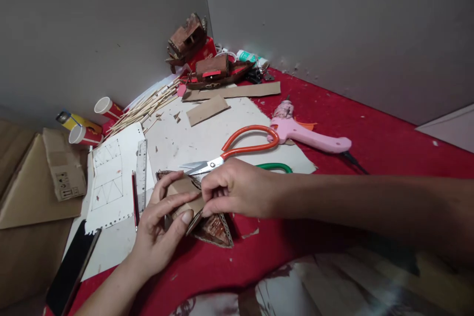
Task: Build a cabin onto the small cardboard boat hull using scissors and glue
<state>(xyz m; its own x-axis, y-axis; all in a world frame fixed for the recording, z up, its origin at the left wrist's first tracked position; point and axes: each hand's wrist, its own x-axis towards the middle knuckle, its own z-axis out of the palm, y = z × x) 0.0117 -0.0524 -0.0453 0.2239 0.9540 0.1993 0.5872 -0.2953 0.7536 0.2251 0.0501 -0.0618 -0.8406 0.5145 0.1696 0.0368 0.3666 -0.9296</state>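
A small cardboard boat (217, 232) with a pointed end and corrugated rims lies at the near edge of the white sheet. My left hand (159, 229) is closed around it, fingers spread over a smooth tan cardboard piece (180, 186) on top and thumb on the near side. From the right, my right hand (237, 187) reaches in, its curled fingers and thumb pinched at the edge of that piece. Whatever sits between these fingertips is hidden. Just beyond the hands are scissors (214, 163) with one orange and one green handle, blades apart.
A pink glue gun (311, 136) rests to the right. Cardboard strips (244, 90), bamboo skewers (153, 101) and finished boat models (213, 69) lie farther back. Leftward are a drawing sheet (107, 182), ruler (141, 173), pencil (135, 197), paper cups (86, 136), phone (72, 266) and cardboard box (33, 187).
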